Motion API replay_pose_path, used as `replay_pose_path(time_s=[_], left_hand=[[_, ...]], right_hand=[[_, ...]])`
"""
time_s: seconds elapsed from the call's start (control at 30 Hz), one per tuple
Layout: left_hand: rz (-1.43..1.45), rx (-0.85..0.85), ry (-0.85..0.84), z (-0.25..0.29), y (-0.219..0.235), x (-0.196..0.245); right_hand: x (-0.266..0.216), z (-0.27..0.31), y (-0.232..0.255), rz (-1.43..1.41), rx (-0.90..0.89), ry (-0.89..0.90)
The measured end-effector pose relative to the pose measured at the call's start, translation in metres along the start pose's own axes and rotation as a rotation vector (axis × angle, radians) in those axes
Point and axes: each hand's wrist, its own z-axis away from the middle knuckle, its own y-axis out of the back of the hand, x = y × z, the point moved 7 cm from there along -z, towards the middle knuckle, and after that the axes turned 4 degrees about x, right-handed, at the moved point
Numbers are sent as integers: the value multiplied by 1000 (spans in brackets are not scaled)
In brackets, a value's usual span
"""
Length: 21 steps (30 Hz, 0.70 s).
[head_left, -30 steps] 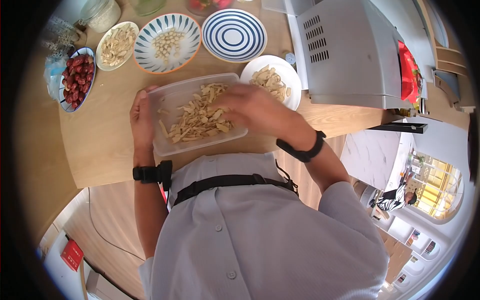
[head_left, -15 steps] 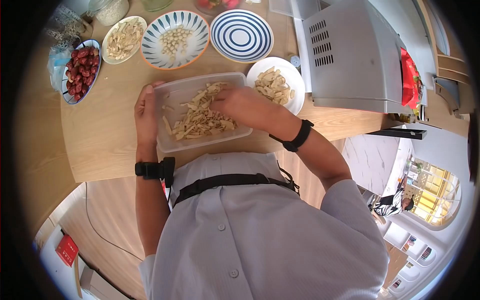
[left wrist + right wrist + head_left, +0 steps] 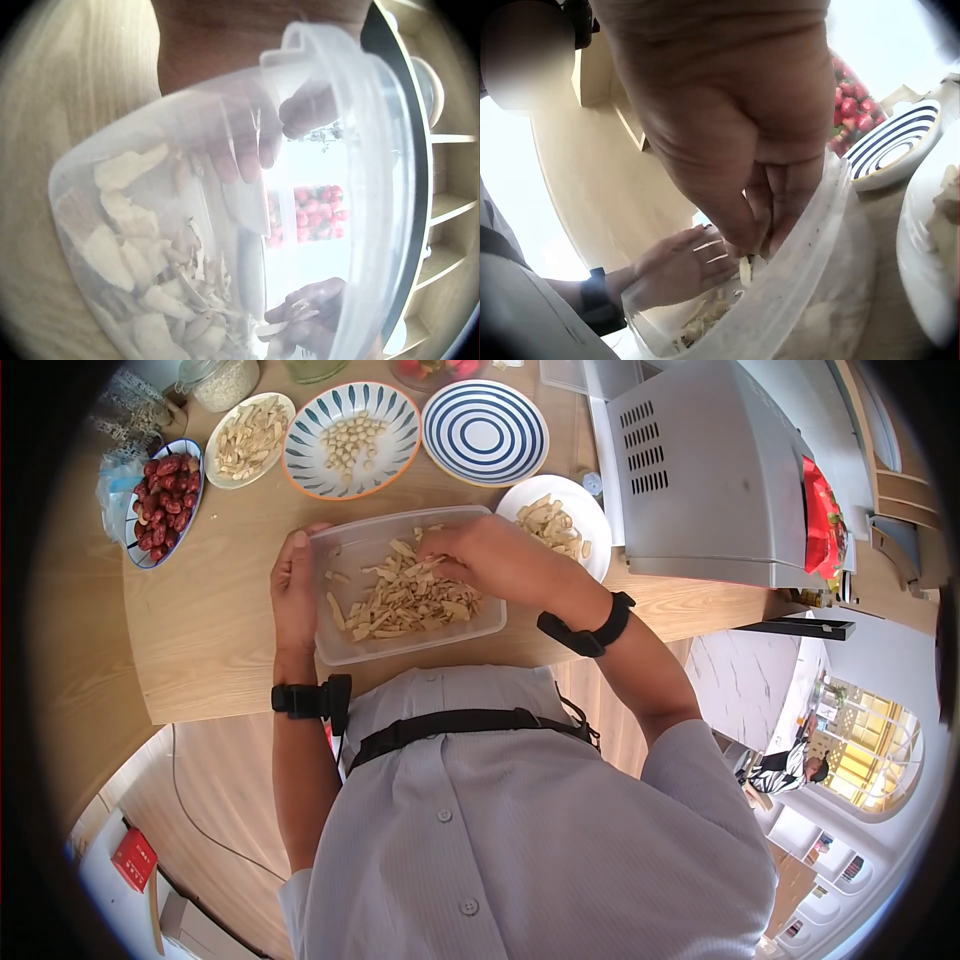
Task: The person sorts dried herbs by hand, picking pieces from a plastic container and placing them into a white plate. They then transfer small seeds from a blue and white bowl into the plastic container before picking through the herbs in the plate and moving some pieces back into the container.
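Observation:
A translucent plastic container [image 3: 335,645] with a heap of pale dried root slices [image 3: 405,600] sits near the table's front edge. At its left side, my left hand [image 3: 294,585] holds the wall; in the left wrist view its fingers [image 3: 246,161] show through the plastic. My right hand [image 3: 490,560] is over the container's right part, fingers curled down close above the heap. Between thumb and fingertips it pinches a small pale root slice [image 3: 746,270], seen in the right wrist view. More slices lie on a white plate [image 3: 597,550] just beyond the right hand.
Along the back stand an oval dish of red dates [image 3: 165,500], a plate of pale slices [image 3: 250,438], a leaf-patterned plate [image 3: 300,455] with small pale round pieces, and a blue-ringed plate [image 3: 485,432]. A grey metal appliance [image 3: 700,480] stands at right.
The right hand, blurred over the heap a second ago, dips its fingers into the slices, then draws slightly up and back. The left hand keeps its hold; the whole view has shifted a little.

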Motion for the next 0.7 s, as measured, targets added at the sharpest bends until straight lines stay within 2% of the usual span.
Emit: replay_pose_path(time_s=[0.27,0.37,0.57,0.67,0.7], left_hand=[[7,-1,16,0,1,-2],[10,-1,23,1,1,-2],[5,1,22,1,-1,1],[3,0,20,1,0,0],[4,0,21,0,1,-2]], right_hand=[[1,-3,-2,-174,16,-36],[4,-5,-6,-158,32,23],[10,-7,-10,-413,-125,-281],[11,-7,-10,-410,-96,-190],[12,-7,-11,-448,-98,-219]])
